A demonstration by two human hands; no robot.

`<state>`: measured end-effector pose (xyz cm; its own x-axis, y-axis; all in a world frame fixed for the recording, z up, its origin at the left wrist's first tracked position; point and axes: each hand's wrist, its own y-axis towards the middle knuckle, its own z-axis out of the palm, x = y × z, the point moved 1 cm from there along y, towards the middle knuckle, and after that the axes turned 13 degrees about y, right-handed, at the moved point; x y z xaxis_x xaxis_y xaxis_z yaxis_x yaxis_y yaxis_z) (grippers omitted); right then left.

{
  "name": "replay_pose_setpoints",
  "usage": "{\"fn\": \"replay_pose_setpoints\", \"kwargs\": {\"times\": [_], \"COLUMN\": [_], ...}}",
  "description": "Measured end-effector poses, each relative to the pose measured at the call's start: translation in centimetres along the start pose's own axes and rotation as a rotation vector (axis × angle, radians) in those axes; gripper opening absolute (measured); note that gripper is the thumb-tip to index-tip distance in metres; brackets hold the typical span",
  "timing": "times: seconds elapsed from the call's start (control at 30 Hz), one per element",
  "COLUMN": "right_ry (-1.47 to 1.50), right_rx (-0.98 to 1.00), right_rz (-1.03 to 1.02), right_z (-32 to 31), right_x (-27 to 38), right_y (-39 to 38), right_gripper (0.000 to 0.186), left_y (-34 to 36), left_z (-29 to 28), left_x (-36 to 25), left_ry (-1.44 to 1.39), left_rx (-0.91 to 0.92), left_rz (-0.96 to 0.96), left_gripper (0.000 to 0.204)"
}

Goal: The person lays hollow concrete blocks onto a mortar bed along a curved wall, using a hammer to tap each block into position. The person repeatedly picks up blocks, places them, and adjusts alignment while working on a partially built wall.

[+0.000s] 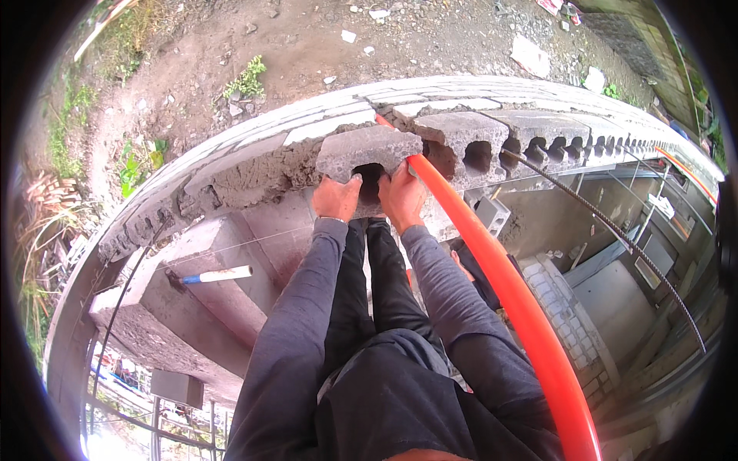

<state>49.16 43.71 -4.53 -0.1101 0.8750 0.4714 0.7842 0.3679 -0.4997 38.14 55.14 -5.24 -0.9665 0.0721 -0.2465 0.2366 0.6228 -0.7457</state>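
A grey hollow concrete block [357, 150] sits at the top of the block wall, its dark core hole facing me. My left hand [337, 197] is closed on the block's left part, thumb at the edge of the hole. My right hand [402, 197] grips the right side of the hole in the same way. Close beside the right hand an orange pipe [492, 261] curves down toward me; a short bit of orange also shows past the block. Rough mortar [265, 169] lies along the wall top to the left.
More hollow blocks [469, 146] continue the wall to the right. Steel rebar [615, 230] sticks out there. On a concrete step at left lies a hammer [215, 275] with a blue and white handle. A thin string [231, 244] crosses in front of the wall. Dirt ground [300, 46] lies beyond.
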Motion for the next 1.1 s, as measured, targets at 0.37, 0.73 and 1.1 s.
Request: {"fn": "replay_pose_setpoints", "kwargs": {"times": [0.37,0.73,1.1], "right_ry": [-0.006,0.002,-0.079], "right_rx": [-0.040,0.021,0.096], "right_rz": [-0.054,-0.003,-0.010], "right_z": [-0.6,-0.5,-2.1], "right_x": [1.0,0.6,1.1], "right_y": [0.0,0.2,0.0], "right_gripper": [0.063,0.066,0.058], "left_y": [0.4,0.5,0.8], "left_z": [1.7,1.9,2.4], "left_x": [0.9,0.9,1.3], "left_ry": [-0.135,-0.105,-0.078], "left_rx": [-0.024,-0.031,0.004], "left_rz": [0.030,0.023,0.041], "left_gripper": [0.059,0.059,0.063]}}
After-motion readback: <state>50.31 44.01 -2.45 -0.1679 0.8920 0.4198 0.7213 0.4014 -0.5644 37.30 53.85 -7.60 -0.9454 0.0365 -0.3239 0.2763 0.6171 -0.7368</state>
